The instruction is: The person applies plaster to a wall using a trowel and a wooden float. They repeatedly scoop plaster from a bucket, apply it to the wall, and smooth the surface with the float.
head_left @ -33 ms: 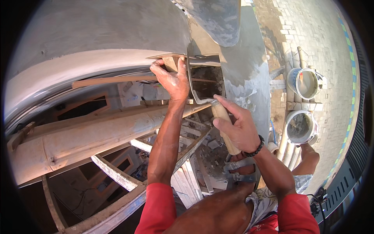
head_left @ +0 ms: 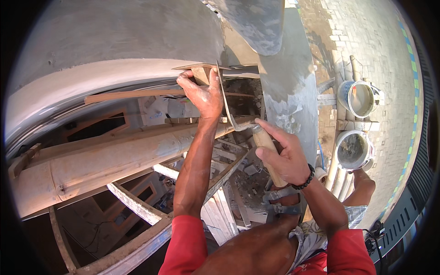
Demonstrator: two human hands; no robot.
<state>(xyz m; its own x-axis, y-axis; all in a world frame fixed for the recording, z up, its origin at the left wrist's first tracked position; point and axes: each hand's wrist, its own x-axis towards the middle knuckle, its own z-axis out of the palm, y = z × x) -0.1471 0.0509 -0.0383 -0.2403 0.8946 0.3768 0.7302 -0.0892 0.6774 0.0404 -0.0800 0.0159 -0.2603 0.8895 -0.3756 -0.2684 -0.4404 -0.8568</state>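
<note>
In the head view, the left hand [head_left: 206, 98] is gripping the float [head_left: 200, 74], its fingers and thumb closing on the wooden block beneath the thin flat plate. The float is sitting near the lower edge of the grey wall [head_left: 133, 34]; whether it is touching the wall I cannot tell. The right hand [head_left: 291, 160] is closing round the wooden handle of the trowel [head_left: 264, 139], the forefinger reaching toward the neck and the thumb lying along the side. The trowel's blade is showing edge-on, rising beside the left thumb to the right part of the float's plate; the view is not showing whether blade and plate are meeting or only overlapping.

Both tools are hanging beyond the pole [head_left: 101, 165], over a gap with rubble [head_left: 252, 183] below, so a grip weakened by wet or dusty fingers could send either one down. The blade's edge is running close by the left thumb, and a slip of the right wrist could nick it. If the float were tilting, anything loose on its plate could slide off. Two buckets [head_left: 342, 94] [head_left: 338, 151] are standing at the right, well apart from both hands.
</note>
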